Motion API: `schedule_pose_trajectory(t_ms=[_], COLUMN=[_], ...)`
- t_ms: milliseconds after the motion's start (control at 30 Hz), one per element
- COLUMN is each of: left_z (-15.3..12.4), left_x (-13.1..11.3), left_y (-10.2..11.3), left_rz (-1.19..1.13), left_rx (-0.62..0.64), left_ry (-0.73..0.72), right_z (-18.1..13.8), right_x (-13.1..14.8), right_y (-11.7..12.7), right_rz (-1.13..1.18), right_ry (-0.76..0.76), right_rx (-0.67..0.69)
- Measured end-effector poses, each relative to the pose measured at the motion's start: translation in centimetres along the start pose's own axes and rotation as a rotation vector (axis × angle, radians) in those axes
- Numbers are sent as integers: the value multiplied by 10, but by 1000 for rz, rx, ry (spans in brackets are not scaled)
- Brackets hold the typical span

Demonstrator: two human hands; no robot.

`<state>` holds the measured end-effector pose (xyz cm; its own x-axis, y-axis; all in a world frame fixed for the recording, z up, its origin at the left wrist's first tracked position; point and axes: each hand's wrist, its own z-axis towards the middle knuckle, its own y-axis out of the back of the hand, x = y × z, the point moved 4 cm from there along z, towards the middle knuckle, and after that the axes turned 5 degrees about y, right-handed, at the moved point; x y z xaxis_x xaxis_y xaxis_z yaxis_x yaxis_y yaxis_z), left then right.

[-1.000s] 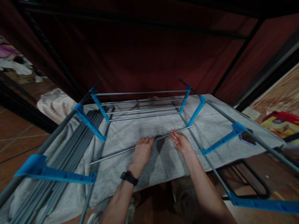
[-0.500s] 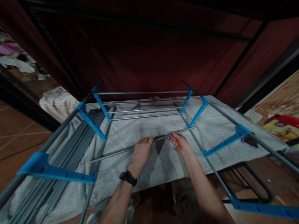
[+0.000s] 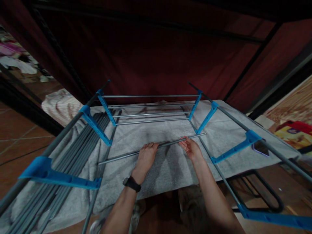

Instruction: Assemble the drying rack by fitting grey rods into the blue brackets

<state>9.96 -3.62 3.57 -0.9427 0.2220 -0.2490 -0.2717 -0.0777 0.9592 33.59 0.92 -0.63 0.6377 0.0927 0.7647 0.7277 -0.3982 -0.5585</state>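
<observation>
A thin grey metal rod (image 3: 122,157) slants between the two sides of a rack frame, its right end farther away than its left. My left hand (image 3: 147,155), with a dark band on the wrist, is closed over the rod's middle. Nearer its right end, my right hand (image 3: 191,148) pinches the rod from below. The right tip lies beside a blue plastic bracket (image 3: 206,118). The left tip passes over the frame's lower left tube (image 3: 105,162). At the far end, several thin crossbars (image 3: 151,114) join a pair of blue brackets.
Loose grey tubes (image 3: 73,156) lie in a bundle at left on a grey blanket (image 3: 161,175). Long side rails with more blue brackets (image 3: 60,177) flank my arms. A dark metal frame (image 3: 265,191) is at lower right, and a dark red curtain (image 3: 146,58) hangs behind.
The rod has shifted slightly to the right, and its left end has moved a little farther away. Both hands still hold it; my right hand has moved right with it.
</observation>
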Motion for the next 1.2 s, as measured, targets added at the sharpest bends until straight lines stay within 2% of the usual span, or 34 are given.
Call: schedule_pose_trajectory(t_ms=[300, 467, 600, 933, 1200], left_z=[-3, -7, -8, -5, -4], left_x=[-1, -6, -8, 7, 10], left_y=[-1, 3, 4, 6, 7], left_rz=[59, 85, 78, 90, 88], left_rx=[-11, -4, 16, -19, -26], left_ry=[-5, -31, -35, 33, 50], right_z=[11, 12, 11, 12, 10], right_x=[9, -2, -8, -5, -6], right_y=[17, 18, 15, 17, 13], right_rz=[-14, -49, -48, -38, -24], right_ry=[17, -54, -39, -6, -16], right_rx=[-122, -67, 6, -53, -7])
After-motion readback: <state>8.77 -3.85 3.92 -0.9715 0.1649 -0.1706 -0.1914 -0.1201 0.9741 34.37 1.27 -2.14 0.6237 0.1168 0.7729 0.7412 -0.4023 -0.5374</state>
